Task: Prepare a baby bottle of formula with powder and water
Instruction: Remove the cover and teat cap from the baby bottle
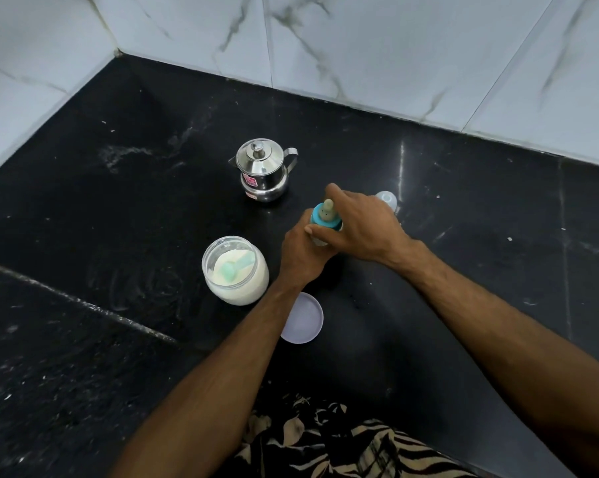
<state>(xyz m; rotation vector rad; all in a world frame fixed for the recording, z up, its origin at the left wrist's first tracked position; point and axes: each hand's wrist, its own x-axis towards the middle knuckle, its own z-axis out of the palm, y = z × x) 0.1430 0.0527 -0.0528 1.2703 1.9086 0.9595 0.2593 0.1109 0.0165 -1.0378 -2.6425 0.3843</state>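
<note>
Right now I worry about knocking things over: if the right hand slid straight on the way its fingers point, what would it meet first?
Probably the steel kettle; the right hand points up-left past the bottle, though depth is unclear.

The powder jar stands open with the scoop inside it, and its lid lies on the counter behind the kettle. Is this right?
Not quite. In the head view the lid lies in front of the powder jar, near the person, not behind the kettle. The scoop is inside.

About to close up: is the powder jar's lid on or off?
Off. The powder jar stands open with the scoop in the powder; its lid lies flat on the counter beside it.
</note>
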